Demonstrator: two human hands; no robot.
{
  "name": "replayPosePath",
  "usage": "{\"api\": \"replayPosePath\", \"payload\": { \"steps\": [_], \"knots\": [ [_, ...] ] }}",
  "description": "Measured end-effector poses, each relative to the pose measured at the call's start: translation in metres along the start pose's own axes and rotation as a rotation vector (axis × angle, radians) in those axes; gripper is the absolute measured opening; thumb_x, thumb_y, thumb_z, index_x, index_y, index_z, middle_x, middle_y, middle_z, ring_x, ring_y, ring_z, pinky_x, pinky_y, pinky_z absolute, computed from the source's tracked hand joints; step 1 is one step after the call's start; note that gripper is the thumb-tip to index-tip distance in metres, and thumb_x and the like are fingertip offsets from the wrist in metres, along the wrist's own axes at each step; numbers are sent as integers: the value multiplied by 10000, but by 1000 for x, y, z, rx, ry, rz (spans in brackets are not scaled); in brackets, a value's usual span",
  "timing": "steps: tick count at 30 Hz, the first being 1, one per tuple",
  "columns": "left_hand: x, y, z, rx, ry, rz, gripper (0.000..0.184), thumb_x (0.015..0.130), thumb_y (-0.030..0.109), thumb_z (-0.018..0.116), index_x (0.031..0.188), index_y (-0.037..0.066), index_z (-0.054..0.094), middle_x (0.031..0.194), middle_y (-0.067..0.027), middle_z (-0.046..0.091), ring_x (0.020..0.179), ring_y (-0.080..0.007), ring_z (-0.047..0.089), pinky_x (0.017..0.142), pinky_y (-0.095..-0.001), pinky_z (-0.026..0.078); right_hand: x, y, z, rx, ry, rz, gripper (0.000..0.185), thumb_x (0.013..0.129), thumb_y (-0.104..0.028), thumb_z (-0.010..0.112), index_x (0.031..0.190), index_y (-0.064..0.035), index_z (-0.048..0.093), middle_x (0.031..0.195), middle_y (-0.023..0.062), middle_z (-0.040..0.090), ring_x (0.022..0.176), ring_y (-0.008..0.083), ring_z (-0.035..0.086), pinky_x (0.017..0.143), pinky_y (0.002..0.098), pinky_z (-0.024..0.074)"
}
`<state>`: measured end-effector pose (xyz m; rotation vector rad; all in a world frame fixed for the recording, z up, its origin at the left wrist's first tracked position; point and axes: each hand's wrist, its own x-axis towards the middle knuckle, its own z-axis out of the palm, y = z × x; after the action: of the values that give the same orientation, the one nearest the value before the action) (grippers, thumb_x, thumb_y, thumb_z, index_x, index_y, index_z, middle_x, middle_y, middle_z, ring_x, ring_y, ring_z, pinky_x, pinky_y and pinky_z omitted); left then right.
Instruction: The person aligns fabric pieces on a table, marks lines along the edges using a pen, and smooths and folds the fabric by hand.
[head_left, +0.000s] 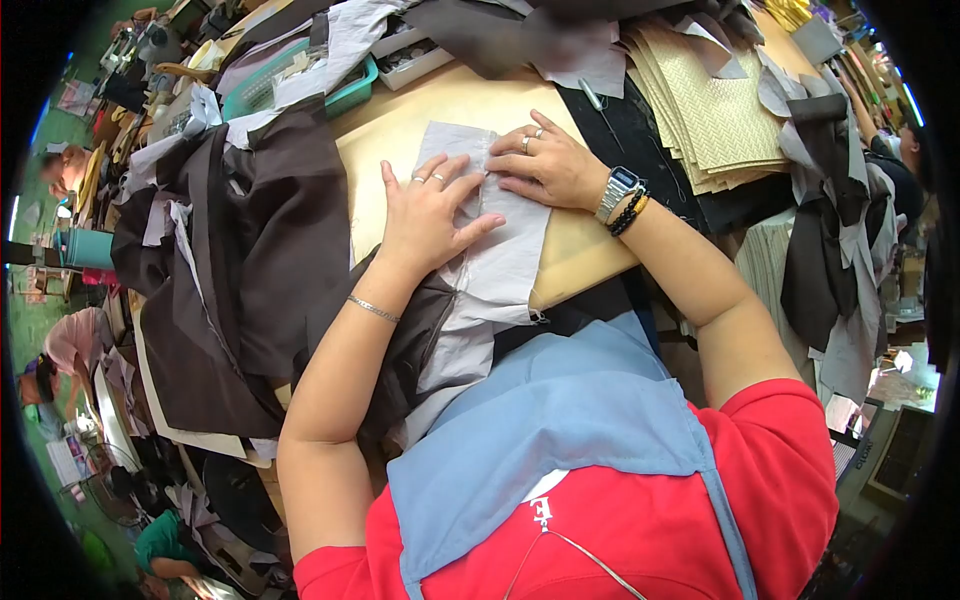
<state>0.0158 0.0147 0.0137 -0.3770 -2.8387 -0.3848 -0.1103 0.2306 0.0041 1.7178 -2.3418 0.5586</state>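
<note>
A strip of light grey cloth (pixel 515 235) lies over a pale yellow board (pixel 400 120) in front of me, with a seam running down its length. My left hand (pixel 435 210) rests on the cloth's left side, fingers spread and thumb pointing right. Across the seam, my right hand (pixel 550 165) lies on the upper right part, its fingers stretched out and pressing down near the seam. Dark brown fabric (pixel 270 240) joins the grey cloth at lower left and spreads in folds beside my left forearm.
A thin-shafted tool with a pale handle (pixel 592 95) lies on black cloth beyond my right hand. Stacked woven-pattern yellow sheets (pixel 715 110) are at the upper right. A teal basket (pixel 352 92) stands at the back left. Other people work along both sides.
</note>
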Motion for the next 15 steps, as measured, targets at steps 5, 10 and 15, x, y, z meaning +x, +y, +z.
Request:
{"api": "replayPosePath", "payload": {
  "steps": [5,10,15],
  "knots": [
    [-1,1,1,-82,-20,-41,583,795,627,697,1178,187,683,1377,-15,592,1342,-242,483,1042,-805,172,2,2,0,7,2,-29,250,929,-300,665,1159,-204,666,1202,-10,632,1173,210,592,1125,605,328],
    [-1,0,0,-198,-56,-100,557,780,542,761,1161,148,660,1400,-31,577,1369,-265,461,1072,-786,142,8,-1,-6,62,-16,-19,232,865,-196,669,1096,-178,661,1138,8,626,1144,235,587,1123,608,326],
    [-1,-3,4,-214,-43,-110,593,750,593,758,1129,146,666,1374,-32,593,1365,-276,461,1068,-788,179,20,-3,-6,222,-68,-2,202,785,-82,637,980,-132,650,1065,26,609,1038,266,592,1132,615,315]
  ]
}}
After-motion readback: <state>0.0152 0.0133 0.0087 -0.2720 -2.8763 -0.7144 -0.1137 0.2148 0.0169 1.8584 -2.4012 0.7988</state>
